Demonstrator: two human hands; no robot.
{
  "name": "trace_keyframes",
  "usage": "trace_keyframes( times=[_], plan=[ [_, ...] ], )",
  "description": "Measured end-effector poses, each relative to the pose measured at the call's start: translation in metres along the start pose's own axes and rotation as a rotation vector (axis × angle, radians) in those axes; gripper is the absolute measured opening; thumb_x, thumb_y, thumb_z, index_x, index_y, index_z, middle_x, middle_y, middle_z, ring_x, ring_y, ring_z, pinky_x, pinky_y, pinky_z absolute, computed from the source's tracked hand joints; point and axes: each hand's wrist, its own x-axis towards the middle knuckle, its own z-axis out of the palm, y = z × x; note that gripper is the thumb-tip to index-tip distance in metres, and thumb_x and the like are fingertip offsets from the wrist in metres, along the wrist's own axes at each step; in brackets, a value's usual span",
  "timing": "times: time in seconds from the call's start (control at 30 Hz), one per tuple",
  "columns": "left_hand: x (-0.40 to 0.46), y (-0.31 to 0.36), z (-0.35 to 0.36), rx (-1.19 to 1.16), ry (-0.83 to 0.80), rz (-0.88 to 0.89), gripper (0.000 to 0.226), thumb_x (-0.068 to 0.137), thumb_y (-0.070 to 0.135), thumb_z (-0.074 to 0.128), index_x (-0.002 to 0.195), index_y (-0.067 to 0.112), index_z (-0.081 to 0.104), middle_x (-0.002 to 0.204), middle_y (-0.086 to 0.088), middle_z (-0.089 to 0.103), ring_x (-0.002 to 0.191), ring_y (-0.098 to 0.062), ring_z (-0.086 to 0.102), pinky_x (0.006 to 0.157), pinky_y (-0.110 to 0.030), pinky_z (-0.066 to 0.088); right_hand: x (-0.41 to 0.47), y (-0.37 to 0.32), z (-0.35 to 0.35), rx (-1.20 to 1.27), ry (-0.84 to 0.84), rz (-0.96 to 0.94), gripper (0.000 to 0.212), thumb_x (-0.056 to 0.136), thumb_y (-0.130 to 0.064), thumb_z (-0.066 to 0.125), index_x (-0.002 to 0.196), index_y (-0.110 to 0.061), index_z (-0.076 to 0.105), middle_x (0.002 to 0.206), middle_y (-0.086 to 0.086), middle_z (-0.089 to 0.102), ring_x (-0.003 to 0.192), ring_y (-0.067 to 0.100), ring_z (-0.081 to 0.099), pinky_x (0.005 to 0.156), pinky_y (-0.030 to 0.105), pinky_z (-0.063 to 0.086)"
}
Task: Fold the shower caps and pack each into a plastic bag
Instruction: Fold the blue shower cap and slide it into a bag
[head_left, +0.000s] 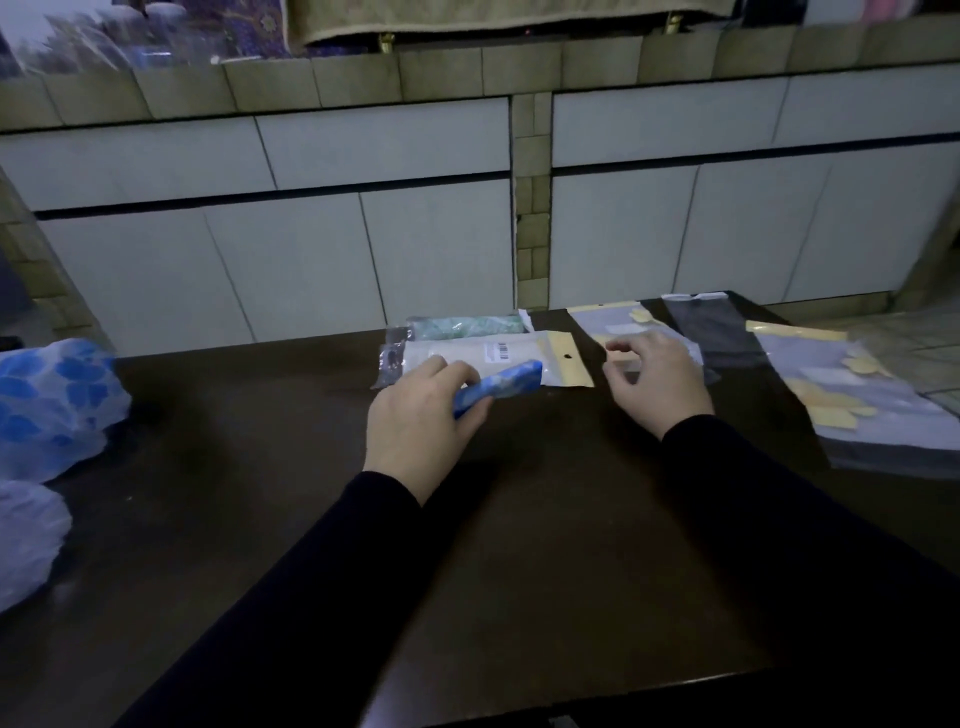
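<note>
My left hand (421, 415) grips a folded blue patterned shower cap (506, 387) above the dark table (291, 467). Just behind it lies a packed bag with a white cap and a yellow header (519, 353), and behind that a packed green cap (467, 325). My right hand (657, 376) hovers with loosely curled fingers over an empty plastic bag (610, 325) at the table's far edge; whether it touches the bag I cannot tell. More empty bags with yellow strips (852, 389) lie in a pile to the right.
An unfolded blue flowered shower cap (52, 405) and a pale one (26, 535) sit at the table's left edge. A dark bag (714, 332) lies at the far right edge. White cabinet doors (311, 260) stand behind the table.
</note>
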Motion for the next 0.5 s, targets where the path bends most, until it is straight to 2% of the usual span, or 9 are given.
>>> trace_keyframes(
  times=[0.1,0.2,0.33,0.5],
  plan=[
    [0.017,0.013,0.021,-0.015,0.009,0.012,0.013,0.082,0.033,0.070,0.087,0.021,0.067,0.074,0.002,0.058,0.064,-0.016,0.055,0.050,-0.027,0.039,0.015,0.014,0.004,-0.165,-0.007,0.055,0.045,0.088,-0.047,0.058,0.126,-0.024,0.057,0.130,0.003,0.054,0.122,0.023,0.046,0.102,0.045,0.038],
    [0.029,0.021,0.038,-0.012,0.002,0.017,0.013,0.085,0.034,0.067,0.088,0.022,0.067,0.074,0.001,0.056,0.065,-0.019,0.055,0.053,-0.035,0.047,0.027,0.012,0.012,-0.219,0.010,0.058,0.052,0.085,-0.055,0.057,0.126,-0.024,0.056,0.125,0.003,0.055,0.119,0.023,0.046,0.099,0.042,0.039],
    [0.034,0.023,0.048,-0.027,-0.016,0.015,0.014,0.086,0.036,0.067,0.090,0.023,0.066,0.076,0.002,0.056,0.066,-0.019,0.055,0.055,-0.037,0.049,0.034,0.009,0.023,-0.324,-0.004,0.009,0.039,0.090,-0.044,0.054,0.117,-0.016,0.062,0.115,0.006,0.057,0.112,0.023,0.049,0.093,0.039,0.043],
    [0.032,0.015,0.045,-0.071,0.025,-0.009,0.012,0.083,0.033,0.070,0.087,0.022,0.068,0.075,0.002,0.059,0.062,-0.017,0.055,0.049,-0.032,0.047,0.033,0.003,0.018,-0.268,0.042,-0.038,0.025,0.092,-0.030,0.055,0.100,-0.010,0.068,0.093,0.007,0.060,0.090,0.019,0.055,0.080,0.032,0.051]
  ],
)
